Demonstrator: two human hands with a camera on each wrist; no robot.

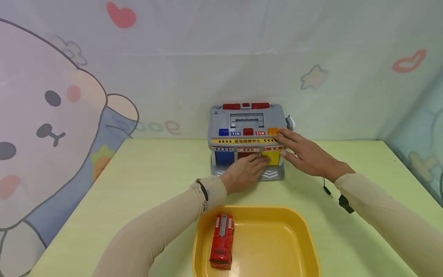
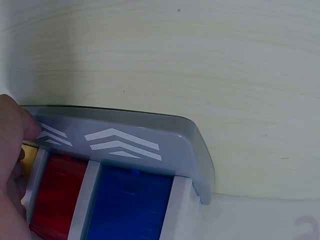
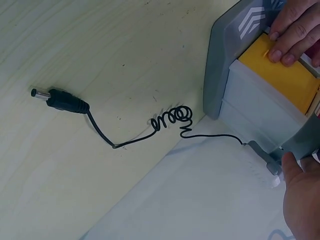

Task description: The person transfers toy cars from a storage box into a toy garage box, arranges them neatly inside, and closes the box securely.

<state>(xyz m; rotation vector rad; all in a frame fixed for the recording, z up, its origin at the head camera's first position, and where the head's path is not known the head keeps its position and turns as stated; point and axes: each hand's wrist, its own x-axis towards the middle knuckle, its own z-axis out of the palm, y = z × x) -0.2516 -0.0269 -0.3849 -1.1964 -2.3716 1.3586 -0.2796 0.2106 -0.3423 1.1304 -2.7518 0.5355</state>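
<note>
A grey toy emergency station (image 1: 221, 113) with blue, red and yellow doors stands at the back of the table. The fingers of my left hand (image 1: 245, 171) extend across its front and touch the yellow door (image 3: 277, 65), partly covering the red door (image 2: 59, 195). The blue door (image 2: 131, 202) shows beside it; all three look closed. My right hand (image 1: 308, 156) rests at the station's right front corner, fingers fairly straight over the roof edge near the orange light (image 1: 273, 130), thumb lower at the side.
A yellow tray (image 1: 277, 246) in front holds a red toy fire truck (image 1: 222, 242). Right of the station, a coiled thin black cord with a barrel plug (image 3: 67, 101) lies on the table. A printed curtain (image 1: 173, 77) hangs close behind.
</note>
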